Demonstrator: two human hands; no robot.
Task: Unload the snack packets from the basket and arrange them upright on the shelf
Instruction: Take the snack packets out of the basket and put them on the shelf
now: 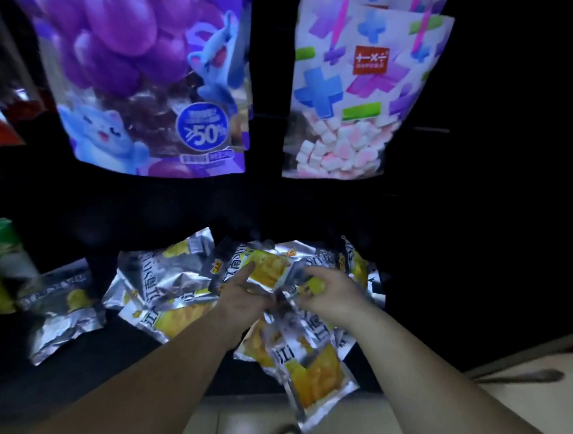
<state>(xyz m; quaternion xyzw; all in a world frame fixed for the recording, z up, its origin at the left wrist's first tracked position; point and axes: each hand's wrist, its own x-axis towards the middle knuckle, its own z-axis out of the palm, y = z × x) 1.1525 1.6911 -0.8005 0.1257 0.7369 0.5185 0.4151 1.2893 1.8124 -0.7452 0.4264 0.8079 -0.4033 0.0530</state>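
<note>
Head view: silver-and-yellow snack packets lie heaped, mostly flat, on the dark shelf. Left hand lays straight fingers against one raised packet; whether it grips is unclear. Right hand curls its fingers over an adjacent packet. Grape bag hangs above.

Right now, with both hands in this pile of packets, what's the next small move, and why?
Probably tip the yellow packet under your left hand upright at the back of the shelf. The silver packets around it lie in a loose heap, not an upright row, and your right hand grips a neighbouring packet.
</note>
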